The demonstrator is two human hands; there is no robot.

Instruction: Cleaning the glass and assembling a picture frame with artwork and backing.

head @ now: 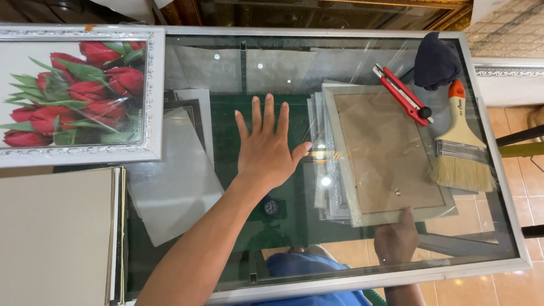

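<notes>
The picture frame [387, 157], a pale one lying back-side up with its brown backing board showing, sits under the glass tabletop [244, 68] on top of a small stack of similar frames, toward the right half of the table. The right hand [396, 238] is below the glass too and grips the frame's near edge, fingers curled around it; how tightly it pinches is hard to tell through the reflections. The left hand [267, 148] lies flat on top of the glass, fingers spread wide and holding nothing, just left of the frame stack. On the glass at the right lie a red utility knife [402, 94], a wide paintbrush [461, 145] with an orange-tipped handle, and a dark cloth [434, 60]. At the left, a silver-edged frame with a print of red tulips [67, 94] rests on the table, and nearer the person is a stack of beige boards [46, 239].
</notes>
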